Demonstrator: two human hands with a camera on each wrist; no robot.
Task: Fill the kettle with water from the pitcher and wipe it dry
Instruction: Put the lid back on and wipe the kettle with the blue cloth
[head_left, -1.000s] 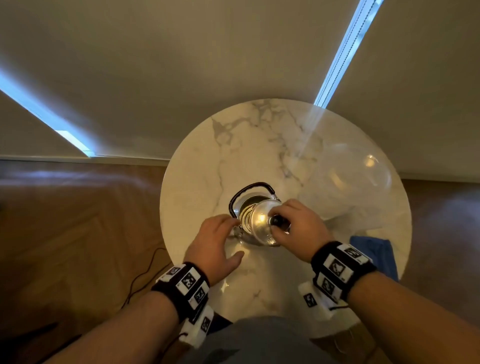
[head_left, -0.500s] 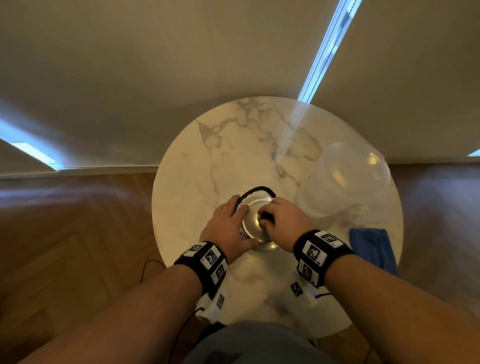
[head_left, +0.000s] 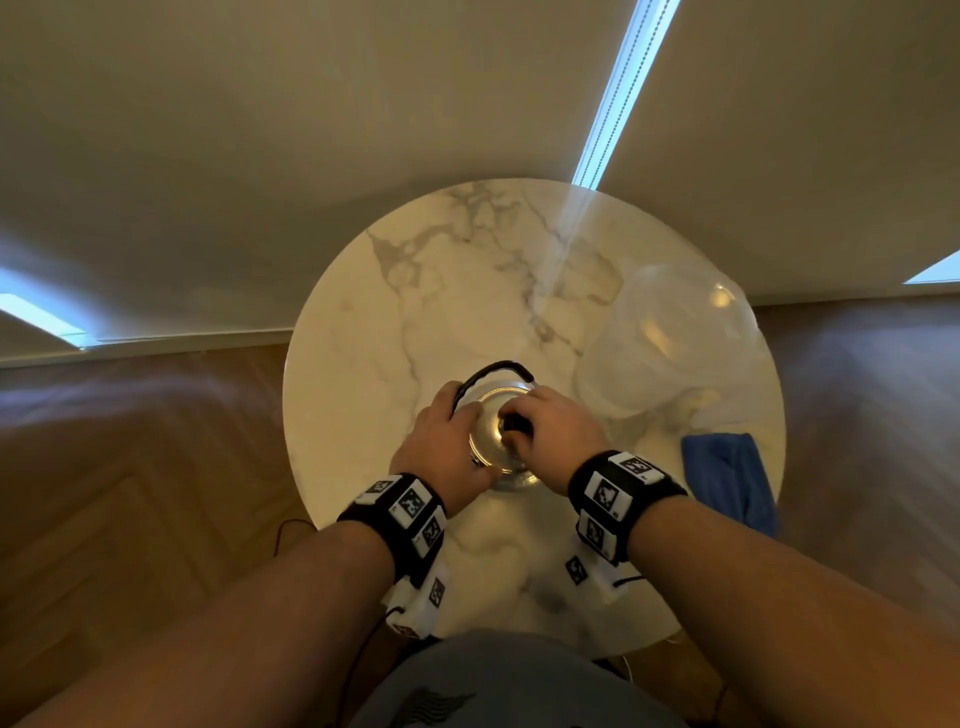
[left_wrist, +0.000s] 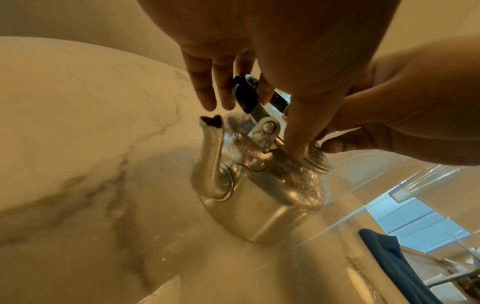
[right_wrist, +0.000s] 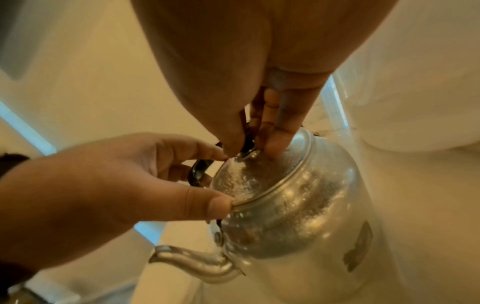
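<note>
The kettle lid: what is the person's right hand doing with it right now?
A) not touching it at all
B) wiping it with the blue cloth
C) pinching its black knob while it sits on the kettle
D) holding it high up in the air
C: the right hand pinches the black knob of the lid, which sits on the kettle; the blue cloth lies untouched on the table.

The kettle (right_wrist: 293, 207) is shiny silver with a black handle (head_left: 493, 370) and black lid knob (head_left: 514, 423). The round table (head_left: 415, 291) is white marble with grey veins. The cloth (head_left: 730, 475) is blue, the pitcher (head_left: 670, 338) clear, the floor (head_left: 130, 467) brown wood.
</note>
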